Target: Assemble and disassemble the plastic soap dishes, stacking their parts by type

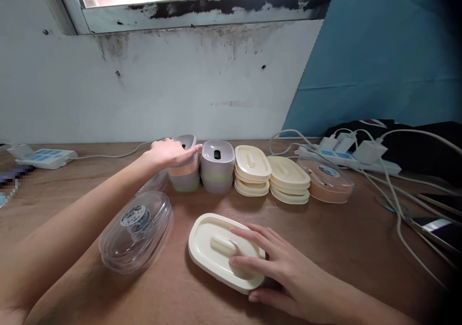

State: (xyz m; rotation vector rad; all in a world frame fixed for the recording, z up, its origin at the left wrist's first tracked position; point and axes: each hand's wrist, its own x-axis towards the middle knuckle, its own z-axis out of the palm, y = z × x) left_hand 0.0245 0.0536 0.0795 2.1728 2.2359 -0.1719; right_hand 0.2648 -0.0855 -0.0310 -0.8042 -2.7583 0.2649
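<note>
My right hand point(276, 265) is at the right end of a cream plastic lid point(209, 248) with a raised bar handle. Two fingers lie spread over its top near the handle, and the thumb is at its near edge. Farther off, my left hand point(168, 153) reaches the top of a stack of small oval containers point(184, 180) in grey, peach and green. One finger stretches across the upper container; the other fingers are mostly hidden, and the hand seems to grip it. A second grey and green container stack point(217, 171) stands just right of it.
Two piles of cream lids point(251, 164) stand by the containers, with a peach box point(330, 183) under a clear lid beyond. Clear oval lids point(137, 231) lie below my left forearm. Power strips point(48, 157), cables point(397, 209) and phones point(438, 229) lie at the sides.
</note>
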